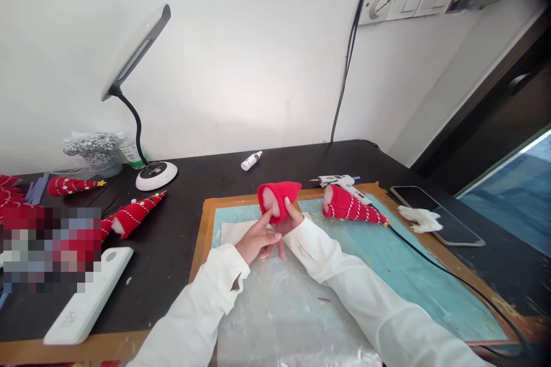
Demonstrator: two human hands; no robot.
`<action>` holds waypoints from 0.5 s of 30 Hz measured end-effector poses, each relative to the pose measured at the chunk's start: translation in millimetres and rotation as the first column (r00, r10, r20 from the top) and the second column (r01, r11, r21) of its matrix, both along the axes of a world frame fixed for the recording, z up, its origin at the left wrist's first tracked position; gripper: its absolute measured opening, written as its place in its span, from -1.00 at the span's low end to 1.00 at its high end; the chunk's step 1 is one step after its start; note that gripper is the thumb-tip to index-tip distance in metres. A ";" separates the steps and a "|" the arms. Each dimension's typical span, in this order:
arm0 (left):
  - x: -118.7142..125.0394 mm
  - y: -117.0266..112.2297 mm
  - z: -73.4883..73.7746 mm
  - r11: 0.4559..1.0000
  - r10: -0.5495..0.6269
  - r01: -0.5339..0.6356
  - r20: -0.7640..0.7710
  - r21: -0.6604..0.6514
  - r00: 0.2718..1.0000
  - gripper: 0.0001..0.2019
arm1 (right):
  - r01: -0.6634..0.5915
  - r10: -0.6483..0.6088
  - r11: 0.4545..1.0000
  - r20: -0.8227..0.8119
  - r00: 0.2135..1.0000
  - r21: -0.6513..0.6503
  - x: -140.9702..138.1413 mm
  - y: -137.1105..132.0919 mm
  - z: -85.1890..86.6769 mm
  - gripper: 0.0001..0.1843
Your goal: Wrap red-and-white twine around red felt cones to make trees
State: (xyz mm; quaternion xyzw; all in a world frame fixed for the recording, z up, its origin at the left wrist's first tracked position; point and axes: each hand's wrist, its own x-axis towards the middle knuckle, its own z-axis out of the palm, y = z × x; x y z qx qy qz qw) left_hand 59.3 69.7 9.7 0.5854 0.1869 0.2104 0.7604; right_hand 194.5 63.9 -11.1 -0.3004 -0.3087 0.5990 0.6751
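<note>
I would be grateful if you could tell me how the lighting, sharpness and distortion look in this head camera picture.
In the head view, a pale glow sits on the wall behind the lamp, the left hand and right hand look fairly sharp, a pixelated patch hides things at left, and the wide lens bends the table.

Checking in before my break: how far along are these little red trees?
Done-looking: a red fabric cone at the far left has white dots and a gold star. Nearly so: two striped cones show white trim, with pale filling at their open ends. In hand: a plain red cone, between the left hand and right hand. Left: it has no trim yet.
</note>
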 end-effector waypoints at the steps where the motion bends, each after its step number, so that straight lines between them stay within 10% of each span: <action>1: 0.0 0.1 -0.2 1.000 0.023 -0.023 -0.009 0.011 1.000 -0.25 | 0.015 -0.019 0.999 -0.081 0.997 -0.049 1.0 2.4 -1.5 -0.42; 7: 1.3 -0.5 -0.4 0.942 0.282 -0.268 -0.040 0.202 0.959 -0.62 | 0.045 -0.072 0.993 -0.245 0.967 -0.113 12.2 12.1 -2.4 -0.40; 11: -1.6 2.9 -0.4 0.635 0.640 -0.511 -0.025 0.580 0.768 -0.73 | -0.042 0.019 0.993 -0.213 0.977 -0.107 5.1 11.2 -7.6 -0.37; 15: -5.7 7.6 -0.3 0.438 0.786 -0.375 -0.146 0.817 0.601 -0.64 | -0.135 0.124 0.988 -0.129 0.984 -0.075 -4.9 9.4 -17.9 -0.32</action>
